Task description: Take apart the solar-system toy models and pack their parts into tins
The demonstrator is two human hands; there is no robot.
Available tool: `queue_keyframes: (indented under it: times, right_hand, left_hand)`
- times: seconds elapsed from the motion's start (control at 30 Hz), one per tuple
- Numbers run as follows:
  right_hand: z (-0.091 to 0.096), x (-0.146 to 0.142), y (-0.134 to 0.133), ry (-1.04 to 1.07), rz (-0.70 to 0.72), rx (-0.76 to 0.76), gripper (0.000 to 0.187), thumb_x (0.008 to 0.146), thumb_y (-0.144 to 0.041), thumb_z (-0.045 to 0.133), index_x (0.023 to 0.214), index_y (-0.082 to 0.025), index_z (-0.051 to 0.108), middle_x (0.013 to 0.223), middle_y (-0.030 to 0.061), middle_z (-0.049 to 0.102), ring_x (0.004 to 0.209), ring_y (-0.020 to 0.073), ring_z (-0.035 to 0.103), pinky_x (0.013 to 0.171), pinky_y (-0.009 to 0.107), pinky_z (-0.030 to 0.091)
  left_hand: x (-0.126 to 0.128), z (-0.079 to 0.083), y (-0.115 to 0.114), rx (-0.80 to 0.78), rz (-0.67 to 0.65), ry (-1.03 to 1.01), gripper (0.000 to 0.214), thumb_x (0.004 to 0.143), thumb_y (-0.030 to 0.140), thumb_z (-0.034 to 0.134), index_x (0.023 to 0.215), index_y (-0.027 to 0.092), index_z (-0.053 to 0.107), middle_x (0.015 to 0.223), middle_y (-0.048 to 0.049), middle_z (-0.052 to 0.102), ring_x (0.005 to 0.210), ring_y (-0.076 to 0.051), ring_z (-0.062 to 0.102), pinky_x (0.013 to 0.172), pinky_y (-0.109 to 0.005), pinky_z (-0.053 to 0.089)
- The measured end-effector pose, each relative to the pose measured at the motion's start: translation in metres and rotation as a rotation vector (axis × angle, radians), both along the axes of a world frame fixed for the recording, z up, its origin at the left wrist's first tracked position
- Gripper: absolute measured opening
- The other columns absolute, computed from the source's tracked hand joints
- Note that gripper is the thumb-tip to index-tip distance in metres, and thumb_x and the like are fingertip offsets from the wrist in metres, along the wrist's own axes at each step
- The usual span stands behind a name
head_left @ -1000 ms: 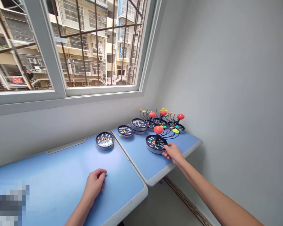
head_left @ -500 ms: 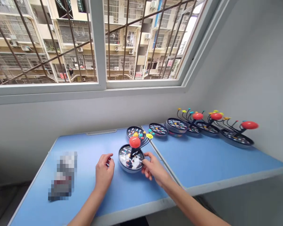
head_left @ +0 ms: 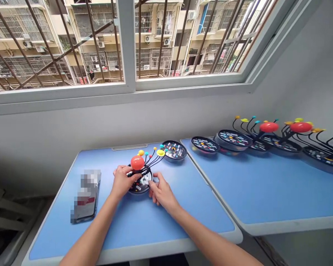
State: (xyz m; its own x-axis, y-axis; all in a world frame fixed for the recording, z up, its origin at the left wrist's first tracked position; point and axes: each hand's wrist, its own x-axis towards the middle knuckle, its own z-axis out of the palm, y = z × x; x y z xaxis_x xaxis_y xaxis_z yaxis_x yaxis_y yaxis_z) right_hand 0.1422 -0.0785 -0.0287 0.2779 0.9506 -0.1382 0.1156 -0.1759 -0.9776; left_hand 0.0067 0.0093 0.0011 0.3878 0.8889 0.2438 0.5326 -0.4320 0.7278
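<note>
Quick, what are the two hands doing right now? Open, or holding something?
Left hand: closed, holding a solar-system model by its round black base.
Right hand: partly closed, its fingers gripping the edge of the same base.

A blurred flat object (head_left: 86, 195) near the left edge of the nearer surface (head_left: 58, 236) is pixelated past telling what it is. The black disc base (head_left: 141, 186) of the planet model (head_left: 137, 162) is mostly hidden behind the left hand (head_left: 122, 181) and right hand (head_left: 162, 193). The rightmost model (head_left: 324, 157) on the other surface (head_left: 266, 195) is cut off by the picture's right edge, and the printing on the round tin lid (head_left: 174, 150) is too small to read.
</note>
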Motion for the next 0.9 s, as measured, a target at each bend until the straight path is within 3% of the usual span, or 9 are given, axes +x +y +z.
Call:
queue_keyframes:
  times: [0.23, 0.5, 0.7, 0.9]
  right_hand:
    - [0.001, -0.001, -0.006, -0.142, 0.023, 0.064, 0.020, 0.080, -0.038, 0.044, 0.088, -0.023, 0.033, 0.048, -0.0104, 0.048, 0.031, 0.0079, 0.042, 0.031, 0.017, 0.031]
    - [-0.001, -0.003, -0.005, -0.181, 0.027, 0.103, 0.017, 0.080, -0.035, 0.044, 0.084, -0.023, 0.032, 0.046, -0.0107, 0.047, 0.032, 0.0096, 0.041, 0.037, 0.021, 0.034]
    - [-0.002, -0.004, -0.007, -0.206, 0.021, 0.165, 0.022, 0.080, -0.038, 0.047, 0.086, -0.023, 0.032, 0.046, -0.0111, 0.045, 0.040, 0.0116, 0.043, 0.045, 0.022, 0.034]
    - [0.000, -0.004, -0.011, -0.184, 0.026, 0.201, 0.026, 0.080, -0.041, 0.048, 0.088, -0.023, 0.032, 0.046, -0.0114, 0.043, 0.041, 0.0115, 0.042, 0.048, 0.022, 0.033]
  left_hand:
    - [-0.002, -0.008, 0.002, 0.010, -0.088, -0.033, 0.017, 0.070, 0.024, 0.064, 0.084, 0.027, 0.072, 0.083, -0.0004, 0.069, 0.086, -0.019, 0.056, 0.079, -0.032, 0.043]
    - [-0.003, -0.010, 0.002, 0.066, -0.127, -0.053, 0.012, 0.069, 0.019, 0.063, 0.071, 0.026, 0.072, 0.080, -0.0005, 0.070, 0.083, -0.021, 0.052, 0.080, -0.036, 0.040]
    - [-0.007, -0.013, 0.006, 0.029, -0.211, -0.109, 0.015, 0.074, 0.022, 0.059, 0.079, 0.025, 0.073, 0.088, -0.0027, 0.069, 0.095, -0.022, 0.054, 0.088, -0.036, 0.040]
    - [-0.013, -0.013, 0.009, -0.076, -0.240, -0.143, 0.020, 0.073, 0.028, 0.059, 0.087, 0.023, 0.073, 0.089, -0.0036, 0.069, 0.086, -0.021, 0.060, 0.080, -0.034, 0.046]
